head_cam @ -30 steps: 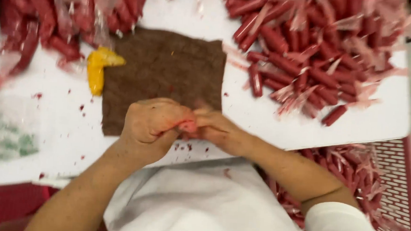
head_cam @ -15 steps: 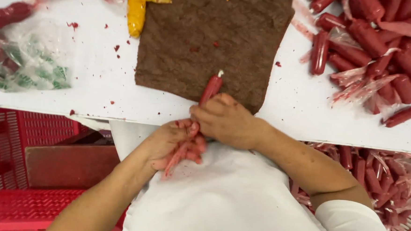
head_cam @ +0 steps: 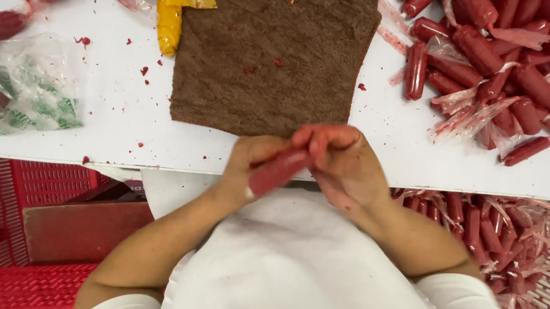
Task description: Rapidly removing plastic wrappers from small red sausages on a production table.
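A red sausage [head_cam: 278, 170] is clamped between both hands right at the near edge of the white surface [head_cam: 119, 134], held slantwise over the white apron [head_cam: 294, 262]. The left hand [head_cam: 252, 163] is wrapped around its lower end, and the right hand [head_cam: 343, 167] has its fingers [head_cam: 323, 141] curled over the upper end. The frame is a bit blurred here, so the exact finger placement can't be told.

Judging by the look of it, the peeling step is in hand: the casing seems to be getting worked off the sausage. The next move probably calls for a firm pinch at 1 end and a steady pull, since the skin looks thin and slippery.

Just beyond the grip, a brown towel [head_cam: 274, 54] is spread flat, nappy and rough, dotted with red crumbs. To the right of the grip, a heap of sausages [head_cam: 499, 66] is piled up: smooth, glossy cylinders mixed with crinkly clear casing scraps. Below right, a red crate [head_cam: 542, 262] with more sausages is seen. Up left of the grip, a soft yellow piece [head_cam: 168, 23] lies against the towel's edge, and far left a crumpled clear plastic bag [head_cam: 30, 91] with green print is left on the surface.
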